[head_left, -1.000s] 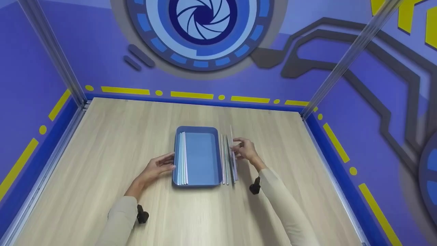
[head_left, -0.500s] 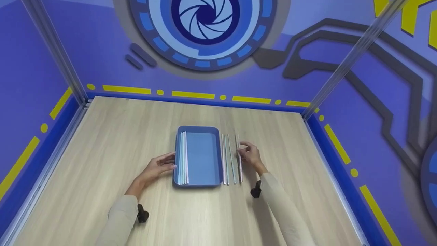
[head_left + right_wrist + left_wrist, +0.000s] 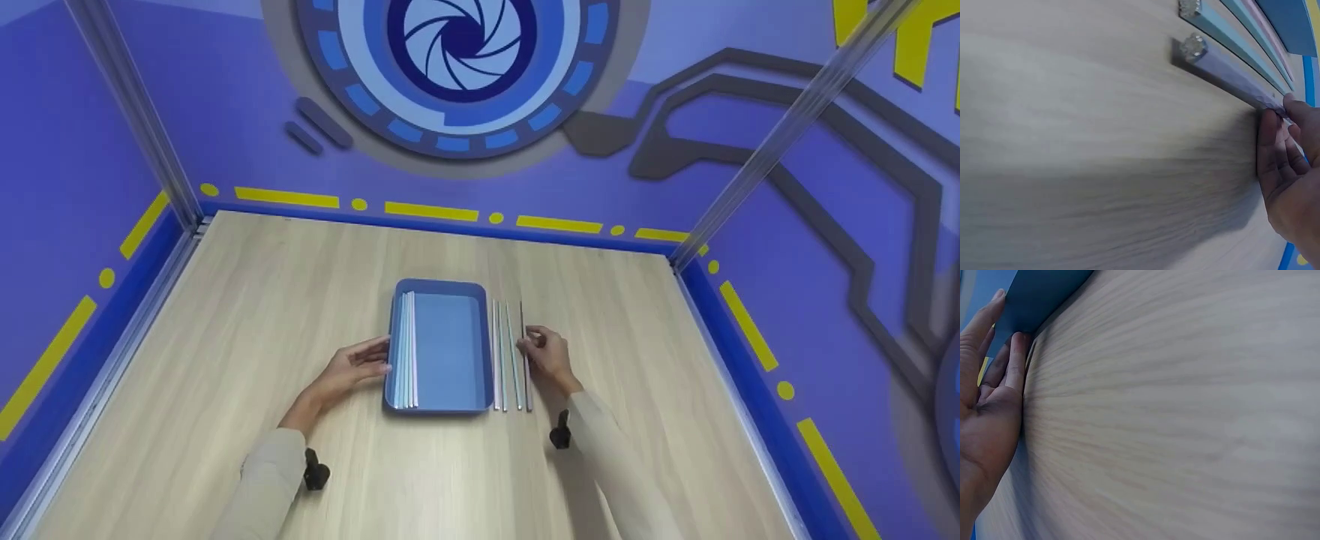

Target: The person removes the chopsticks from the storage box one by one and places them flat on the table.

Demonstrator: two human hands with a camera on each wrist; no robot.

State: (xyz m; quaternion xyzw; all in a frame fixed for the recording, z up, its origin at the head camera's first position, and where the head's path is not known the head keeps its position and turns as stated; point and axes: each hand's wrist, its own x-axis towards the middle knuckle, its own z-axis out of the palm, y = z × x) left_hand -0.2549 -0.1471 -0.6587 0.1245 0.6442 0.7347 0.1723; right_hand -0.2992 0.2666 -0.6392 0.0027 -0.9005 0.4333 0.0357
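Note:
A blue tray (image 3: 454,352) stands on the table with several pale pencils (image 3: 407,352) lying side by side along its left inner side. My left hand (image 3: 351,373) rests against the tray's left outer wall, fingers and thumb fairly straight; the left wrist view shows its fingertips (image 3: 1018,340) low at the tray's wall. Right of the tray, my right hand (image 3: 550,356) pinches a lilac pencil (image 3: 1230,73) between thumb and fingers, close over the wood. That pencil is faceted, with a glittery silver end. A mint pencil (image 3: 1235,42) lies just beside it, with a mint and a pink one nearer the tray.
The wooden table (image 3: 315,262) is closed in by a purple back wall (image 3: 247,150) and side walls, with metal posts (image 3: 142,127) at the corners. A black camera mount sits on each sleeve (image 3: 277,465).
The right hand has brought its pencil down beside the others, in line with the row right of the tray. The left hand stays at the tray's side. The head view has shifted slightly.

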